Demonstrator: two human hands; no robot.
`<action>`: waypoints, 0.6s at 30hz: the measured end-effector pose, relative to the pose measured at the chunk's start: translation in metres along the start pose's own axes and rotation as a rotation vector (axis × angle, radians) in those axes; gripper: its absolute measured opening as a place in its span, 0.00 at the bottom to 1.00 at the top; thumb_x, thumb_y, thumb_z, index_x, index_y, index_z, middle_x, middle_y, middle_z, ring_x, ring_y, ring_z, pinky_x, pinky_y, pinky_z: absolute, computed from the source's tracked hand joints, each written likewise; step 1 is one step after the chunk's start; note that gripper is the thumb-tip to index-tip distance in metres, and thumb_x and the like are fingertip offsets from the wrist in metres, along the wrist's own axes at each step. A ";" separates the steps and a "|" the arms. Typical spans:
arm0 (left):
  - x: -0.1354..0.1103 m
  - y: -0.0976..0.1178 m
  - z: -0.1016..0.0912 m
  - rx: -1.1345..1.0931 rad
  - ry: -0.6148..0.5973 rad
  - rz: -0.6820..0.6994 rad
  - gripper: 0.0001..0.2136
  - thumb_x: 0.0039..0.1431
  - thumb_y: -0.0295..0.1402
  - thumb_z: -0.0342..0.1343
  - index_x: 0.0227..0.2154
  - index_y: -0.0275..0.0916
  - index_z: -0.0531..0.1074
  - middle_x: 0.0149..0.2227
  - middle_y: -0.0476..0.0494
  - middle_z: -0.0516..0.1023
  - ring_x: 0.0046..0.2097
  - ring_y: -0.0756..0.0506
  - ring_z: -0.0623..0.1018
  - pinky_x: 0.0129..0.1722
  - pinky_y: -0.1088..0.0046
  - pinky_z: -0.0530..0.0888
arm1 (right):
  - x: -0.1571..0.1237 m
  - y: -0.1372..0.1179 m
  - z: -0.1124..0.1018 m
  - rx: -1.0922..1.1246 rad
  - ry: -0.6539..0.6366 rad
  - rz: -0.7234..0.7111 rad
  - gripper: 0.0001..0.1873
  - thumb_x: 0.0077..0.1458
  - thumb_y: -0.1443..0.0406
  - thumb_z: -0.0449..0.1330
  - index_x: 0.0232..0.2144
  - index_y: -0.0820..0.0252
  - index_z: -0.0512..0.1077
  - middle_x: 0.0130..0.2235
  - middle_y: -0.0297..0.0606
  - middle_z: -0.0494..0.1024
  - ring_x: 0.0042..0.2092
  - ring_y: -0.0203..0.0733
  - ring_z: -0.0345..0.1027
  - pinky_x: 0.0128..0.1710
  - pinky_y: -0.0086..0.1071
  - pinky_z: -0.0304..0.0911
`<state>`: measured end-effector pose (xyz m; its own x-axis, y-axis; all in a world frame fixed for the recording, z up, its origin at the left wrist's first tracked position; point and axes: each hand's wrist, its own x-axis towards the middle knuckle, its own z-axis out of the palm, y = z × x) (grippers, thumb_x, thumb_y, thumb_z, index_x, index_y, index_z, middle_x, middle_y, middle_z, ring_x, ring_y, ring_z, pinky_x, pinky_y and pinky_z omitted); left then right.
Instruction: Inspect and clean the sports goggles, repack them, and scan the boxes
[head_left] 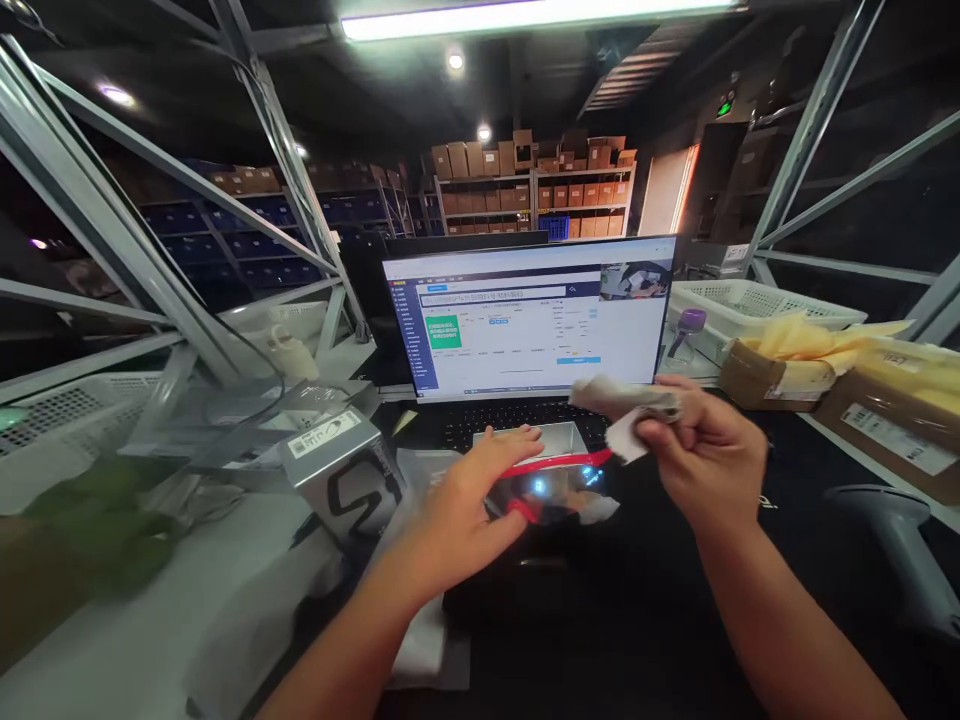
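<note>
My left hand (472,490) is closed around one side of glossy wraparound sports glasses (559,485) with a red top rim and a mirrored dark lens. Pinched in my right hand (709,440) is a crumpled piece of whitish wrapping (626,405), just right of the glasses. A pale open box or tray (566,438) shows partly behind the glasses. A grey carton (345,480) with a dark logo and a label stands left of my left hand, with whitish plastic wrapping (420,640) under my forearm.
A monitor (525,320) and keyboard (472,425) are in front. On the right lie a barcode scanner (892,540), cartons of yellow envelopes (787,365) and a white basket (772,300). A green bag (97,520) is at the left. Metal frames rise on both sides.
</note>
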<state>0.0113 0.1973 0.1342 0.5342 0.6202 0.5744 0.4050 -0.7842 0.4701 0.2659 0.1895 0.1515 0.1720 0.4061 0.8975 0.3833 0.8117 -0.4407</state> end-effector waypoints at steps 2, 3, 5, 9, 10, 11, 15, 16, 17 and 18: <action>0.001 -0.001 0.003 0.029 0.022 0.023 0.25 0.56 0.26 0.56 0.59 0.43 0.69 0.61 0.42 0.74 0.62 0.40 0.74 0.70 0.46 0.58 | -0.001 -0.003 0.007 0.067 -0.303 0.152 0.27 0.56 0.64 0.68 0.19 0.58 0.53 0.21 0.28 0.63 0.29 0.34 0.62 0.34 0.27 0.60; 0.001 -0.002 0.004 0.049 0.063 0.025 0.24 0.55 0.26 0.58 0.57 0.42 0.71 0.59 0.42 0.76 0.59 0.39 0.76 0.69 0.46 0.61 | -0.001 -0.004 0.008 0.108 -0.453 0.245 0.28 0.56 0.62 0.68 0.18 0.58 0.53 0.21 0.27 0.61 0.26 0.33 0.58 0.28 0.26 0.56; 0.001 -0.003 0.005 0.099 0.190 0.011 0.22 0.51 0.27 0.60 0.51 0.40 0.76 0.52 0.42 0.81 0.54 0.39 0.80 0.64 0.50 0.70 | 0.001 -0.003 0.007 0.163 -0.679 0.379 0.28 0.54 0.60 0.69 0.18 0.58 0.53 0.20 0.26 0.59 0.24 0.31 0.50 0.22 0.26 0.47; -0.001 -0.002 0.003 0.156 0.342 0.015 0.20 0.45 0.26 0.62 0.45 0.41 0.80 0.43 0.46 0.84 0.46 0.41 0.83 0.51 0.61 0.81 | 0.003 -0.002 -0.001 0.178 -0.916 0.371 0.28 0.52 0.61 0.70 0.18 0.59 0.54 0.20 0.25 0.58 0.24 0.29 0.48 0.23 0.26 0.44; -0.001 -0.001 0.001 0.163 0.348 0.032 0.20 0.45 0.26 0.63 0.45 0.41 0.80 0.42 0.47 0.85 0.45 0.42 0.83 0.51 0.61 0.81 | 0.003 -0.002 -0.001 0.174 -0.952 0.345 0.28 0.53 0.61 0.70 0.18 0.59 0.54 0.21 0.25 0.57 0.24 0.29 0.48 0.23 0.26 0.44; -0.001 0.000 0.001 0.172 0.350 0.053 0.20 0.44 0.26 0.63 0.44 0.40 0.80 0.41 0.48 0.85 0.43 0.43 0.84 0.52 0.61 0.80 | 0.001 -0.003 0.000 0.159 -0.963 0.315 0.28 0.55 0.60 0.69 0.18 0.59 0.53 0.21 0.25 0.57 0.24 0.29 0.48 0.23 0.26 0.44; -0.001 0.002 0.001 0.270 0.323 0.156 0.16 0.45 0.27 0.64 0.41 0.37 0.80 0.36 0.48 0.85 0.36 0.44 0.84 0.55 0.54 0.79 | -0.012 -0.016 0.014 -0.021 -0.807 0.175 0.28 0.62 0.60 0.64 0.20 0.59 0.51 0.20 0.24 0.54 0.24 0.29 0.45 0.23 0.25 0.44; 0.000 0.002 0.001 0.299 0.307 0.181 0.15 0.46 0.27 0.63 0.40 0.36 0.80 0.35 0.47 0.85 0.35 0.44 0.84 0.54 0.54 0.79 | -0.017 -0.020 0.019 -0.071 -0.770 0.143 0.27 0.63 0.61 0.63 0.20 0.59 0.51 0.20 0.24 0.54 0.23 0.28 0.45 0.23 0.25 0.43; 0.000 0.002 0.002 0.322 0.291 0.204 0.14 0.47 0.27 0.63 0.40 0.36 0.79 0.34 0.47 0.84 0.34 0.44 0.83 0.54 0.54 0.79 | -0.021 -0.024 0.024 -0.107 -0.739 0.116 0.27 0.64 0.61 0.62 0.20 0.59 0.51 0.20 0.24 0.54 0.23 0.28 0.44 0.23 0.25 0.42; 0.000 0.001 0.003 0.338 0.280 0.224 0.14 0.48 0.26 0.63 0.40 0.36 0.79 0.34 0.46 0.84 0.34 0.44 0.83 0.54 0.54 0.79 | -0.025 -0.027 0.028 -0.128 -0.709 0.099 0.26 0.64 0.62 0.61 0.21 0.59 0.51 0.20 0.24 0.54 0.23 0.28 0.44 0.22 0.25 0.42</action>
<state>0.0140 0.1965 0.1334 0.4347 0.3805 0.8163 0.5456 -0.8324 0.0975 0.2257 0.1692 0.1408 -0.4013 0.6851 0.6079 0.5072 0.7189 -0.4753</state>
